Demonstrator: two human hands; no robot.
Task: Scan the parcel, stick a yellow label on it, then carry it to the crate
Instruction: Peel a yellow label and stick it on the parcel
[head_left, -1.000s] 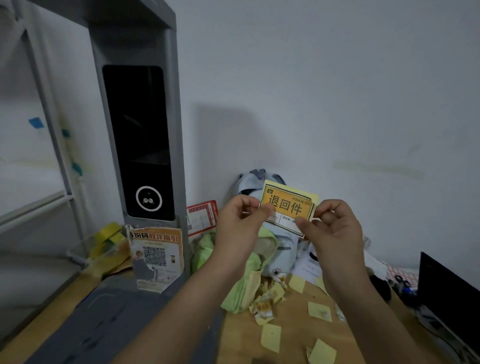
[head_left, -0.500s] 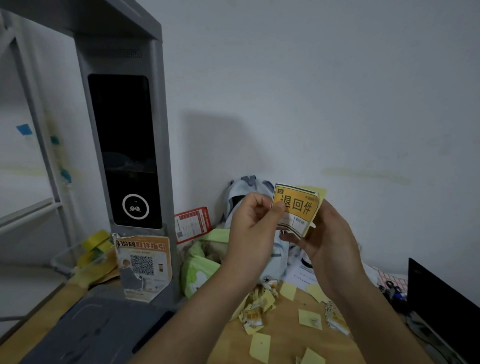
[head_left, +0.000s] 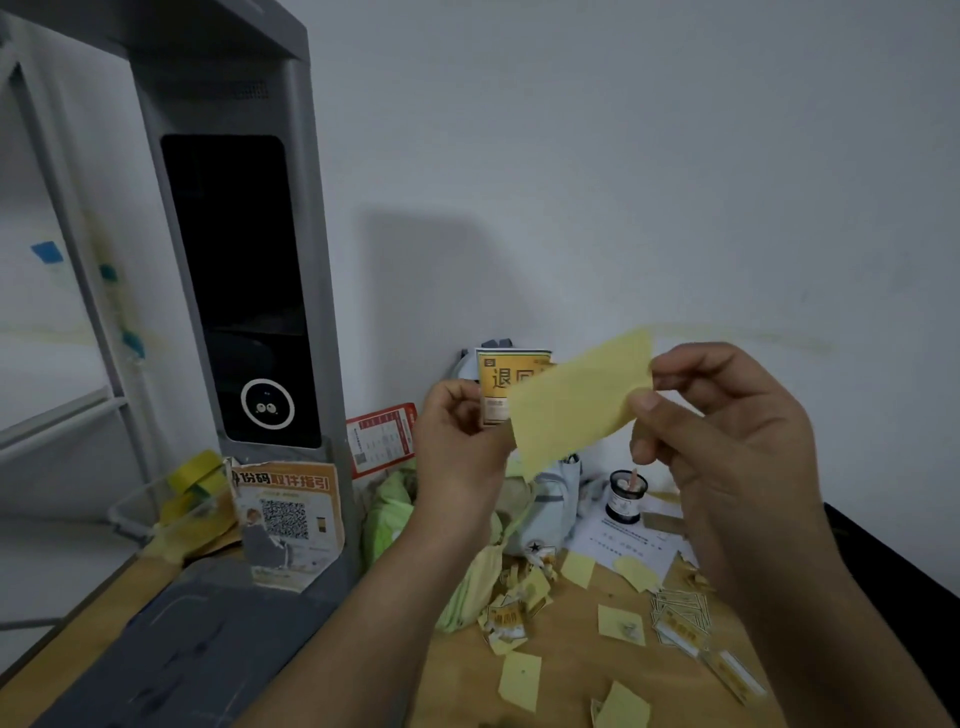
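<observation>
A grey scanner (head_left: 244, 291) stands at the left of the wooden table (head_left: 566, 670). The left hand (head_left: 462, 441) pinches a yellow label (head_left: 506, 387) upright between thumb and fingers. The right hand (head_left: 727, 441) pinches a pale yellow backing sheet (head_left: 576, 402), which overlaps the label's right part. No parcel shows.

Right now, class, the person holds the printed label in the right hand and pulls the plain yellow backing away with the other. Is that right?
Not quite. The head view shows the printed label pinched in the left hand; the right hand pulls the plain yellow backing away.
</observation>
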